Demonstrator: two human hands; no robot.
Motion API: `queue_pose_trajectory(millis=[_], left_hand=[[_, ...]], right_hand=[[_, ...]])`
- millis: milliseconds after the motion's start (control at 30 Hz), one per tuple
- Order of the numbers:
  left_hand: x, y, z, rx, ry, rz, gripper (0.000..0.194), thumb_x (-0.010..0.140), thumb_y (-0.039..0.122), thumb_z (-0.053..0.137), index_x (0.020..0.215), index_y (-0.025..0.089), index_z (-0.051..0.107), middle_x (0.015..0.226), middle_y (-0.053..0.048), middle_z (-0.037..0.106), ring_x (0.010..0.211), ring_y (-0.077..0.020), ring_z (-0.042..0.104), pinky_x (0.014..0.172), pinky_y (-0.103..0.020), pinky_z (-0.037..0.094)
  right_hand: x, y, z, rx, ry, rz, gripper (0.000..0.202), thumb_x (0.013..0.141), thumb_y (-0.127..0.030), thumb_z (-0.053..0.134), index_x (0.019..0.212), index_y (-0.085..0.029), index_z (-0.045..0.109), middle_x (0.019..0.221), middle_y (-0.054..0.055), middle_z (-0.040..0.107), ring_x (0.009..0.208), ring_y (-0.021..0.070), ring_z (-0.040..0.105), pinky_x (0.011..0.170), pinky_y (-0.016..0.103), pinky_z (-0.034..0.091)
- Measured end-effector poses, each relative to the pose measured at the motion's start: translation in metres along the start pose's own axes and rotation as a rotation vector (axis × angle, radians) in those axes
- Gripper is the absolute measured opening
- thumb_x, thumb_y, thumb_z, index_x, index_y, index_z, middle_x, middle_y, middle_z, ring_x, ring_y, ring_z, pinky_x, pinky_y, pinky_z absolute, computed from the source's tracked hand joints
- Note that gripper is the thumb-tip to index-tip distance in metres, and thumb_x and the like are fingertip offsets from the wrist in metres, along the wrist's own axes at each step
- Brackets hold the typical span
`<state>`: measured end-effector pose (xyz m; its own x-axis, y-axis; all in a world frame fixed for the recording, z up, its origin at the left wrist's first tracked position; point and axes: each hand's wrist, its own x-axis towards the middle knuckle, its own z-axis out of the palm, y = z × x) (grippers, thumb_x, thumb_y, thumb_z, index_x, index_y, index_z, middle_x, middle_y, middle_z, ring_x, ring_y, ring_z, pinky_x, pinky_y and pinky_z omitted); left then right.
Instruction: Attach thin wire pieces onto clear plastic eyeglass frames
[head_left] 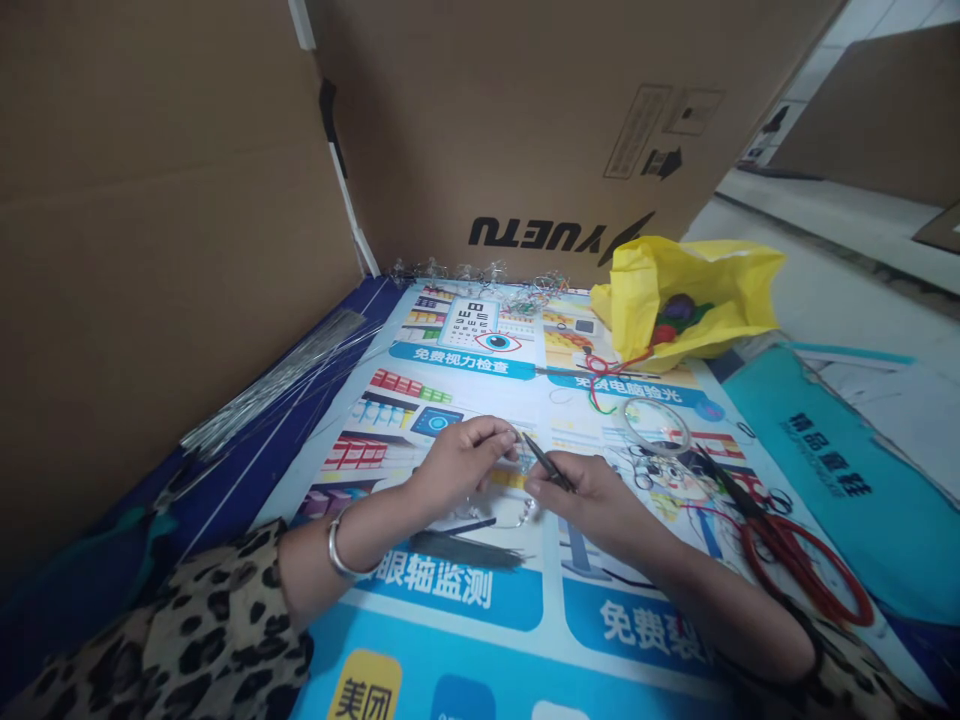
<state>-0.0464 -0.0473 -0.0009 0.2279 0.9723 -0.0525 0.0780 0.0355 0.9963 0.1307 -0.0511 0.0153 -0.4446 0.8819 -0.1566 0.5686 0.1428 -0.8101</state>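
Note:
My left hand [469,458] is closed in a pinch near the middle of the printed mat, its fingertips on a thin wire piece. Close to those fingertips, the tip of a dark, slim pair of tweezers [553,468] points up and left. My right hand [592,492] grips the tweezers between thumb and fingers. Below the hands hangs or lies a thin wire loop with small clear beads [525,514]; its link to the pinched wire is hard to see. A bundle of dark, fine wires [469,548] lies just under my left wrist.
Red-handled scissors [784,530] and a tape roll [657,427] lie at right. Behind them stands a yellow bag [697,335] with coloured contents. Silvery wires [281,375] and blue-handled pliers [131,550] lie left. Tangled wire pieces [525,290] line the back, before cardboard walls [487,130].

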Motion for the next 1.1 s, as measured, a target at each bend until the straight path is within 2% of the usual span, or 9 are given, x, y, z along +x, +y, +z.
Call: queue_pose_trajectory(millis=[67, 133, 233, 333, 400, 467, 667, 800, 1100], left_hand=[[-0.0005, -0.0022, 0.0004, 0.129, 0.058, 0.091, 0.017, 0.079, 0.029, 0.052, 0.082, 0.018, 0.065, 0.073, -0.002, 0.065, 0.052, -0.0095, 0.052, 0.052, -0.021, 0.041], [-0.0009, -0.0046, 0.0001, 0.246, 0.078, 0.205, 0.015, 0.078, 0.022, 0.053, 0.082, 0.021, 0.067, 0.076, -0.002, 0.066, 0.070, -0.0145, 0.057, 0.067, -0.025, 0.043], [-0.0008, -0.0058, -0.0008, 0.345, 0.030, 0.285, 0.018, 0.077, 0.016, 0.052, 0.076, 0.022, 0.069, 0.078, -0.003, 0.066, 0.077, -0.0158, 0.057, 0.072, -0.027, 0.041], [0.0001, -0.0033, -0.0013, 0.244, -0.037, 0.174, 0.017, 0.078, 0.019, 0.051, 0.077, 0.020, 0.068, 0.068, -0.001, 0.063, 0.062, -0.0115, 0.054, 0.060, -0.023, 0.040], [0.0009, -0.0018, -0.0013, 0.091, -0.093, 0.032, 0.016, 0.079, 0.024, 0.051, 0.079, 0.017, 0.066, 0.054, 0.002, 0.056, 0.045, -0.0077, 0.045, 0.047, -0.020, 0.034], [0.0015, -0.0021, -0.0012, -0.061, -0.127, -0.058, 0.019, 0.079, 0.030, 0.051, 0.077, 0.015, 0.063, 0.046, 0.005, 0.048, 0.036, -0.0050, 0.036, 0.039, -0.018, 0.027], [0.0020, -0.0065, -0.0002, -0.324, -0.138, -0.110, 0.019, 0.078, 0.033, 0.056, 0.079, 0.014, 0.059, 0.054, 0.005, 0.051, 0.035, -0.0017, 0.034, 0.036, -0.016, 0.024], [0.0023, -0.0058, 0.0007, -0.353, -0.141, -0.126, 0.021, 0.078, 0.035, 0.057, 0.083, 0.015, 0.059, 0.056, 0.005, 0.053, 0.034, -0.0018, 0.035, 0.035, -0.016, 0.024], [0.0029, -0.0081, 0.0013, -0.204, -0.152, -0.102, 0.027, 0.080, 0.040, 0.051, 0.080, 0.014, 0.057, 0.044, 0.006, 0.045, 0.037, -0.0050, 0.038, 0.040, -0.017, 0.028]], right_hand=[[-0.0005, -0.0006, 0.0015, -0.042, 0.011, -0.011, 0.022, 0.077, -0.033, 0.049, 0.065, -0.017, 0.057, 0.052, -0.003, 0.049, 0.050, 0.0099, 0.042, 0.047, 0.021, 0.030], [-0.0010, -0.0003, 0.0028, -0.067, 0.025, -0.010, 0.021, 0.077, -0.033, 0.049, 0.065, -0.017, 0.056, 0.052, -0.004, 0.048, 0.050, 0.0099, 0.042, 0.047, 0.021, 0.030], [-0.0004, 0.0021, 0.0029, -0.031, 0.021, -0.004, 0.020, 0.076, -0.035, 0.049, 0.066, -0.018, 0.054, 0.054, -0.004, 0.048, 0.052, 0.0104, 0.043, 0.049, 0.021, 0.032], [0.0017, 0.0056, 0.0008, 0.035, 0.009, 0.010, 0.020, 0.077, -0.036, 0.050, 0.067, -0.018, 0.053, 0.056, -0.004, 0.048, 0.054, 0.0104, 0.043, 0.050, 0.021, 0.033], [0.0031, 0.0077, -0.0010, 0.072, -0.002, 0.012, 0.021, 0.078, -0.036, 0.050, 0.067, -0.018, 0.052, 0.056, -0.004, 0.046, 0.054, 0.0099, 0.041, 0.050, 0.021, 0.032], [0.0040, 0.0089, -0.0024, 0.104, -0.020, 0.008, 0.022, 0.078, -0.037, 0.051, 0.067, -0.018, 0.052, 0.057, -0.004, 0.045, 0.055, 0.0095, 0.039, 0.051, 0.022, 0.031], [0.0041, 0.0072, -0.0032, 0.114, -0.044, 0.029, 0.020, 0.078, -0.035, 0.051, 0.069, -0.017, 0.053, 0.058, -0.004, 0.048, 0.054, 0.0093, 0.039, 0.051, 0.022, 0.030], [0.0034, 0.0066, -0.0016, 0.094, -0.025, 0.026, 0.018, 0.079, -0.034, 0.050, 0.070, -0.018, 0.052, 0.059, -0.003, 0.050, 0.055, 0.0098, 0.041, 0.052, 0.022, 0.032], [-0.0004, 0.0050, 0.0038, -0.039, 0.161, -0.005, 0.015, 0.076, -0.031, 0.051, 0.083, -0.019, 0.056, 0.066, -0.002, 0.057, 0.060, 0.0127, 0.052, 0.056, 0.023, 0.039]])
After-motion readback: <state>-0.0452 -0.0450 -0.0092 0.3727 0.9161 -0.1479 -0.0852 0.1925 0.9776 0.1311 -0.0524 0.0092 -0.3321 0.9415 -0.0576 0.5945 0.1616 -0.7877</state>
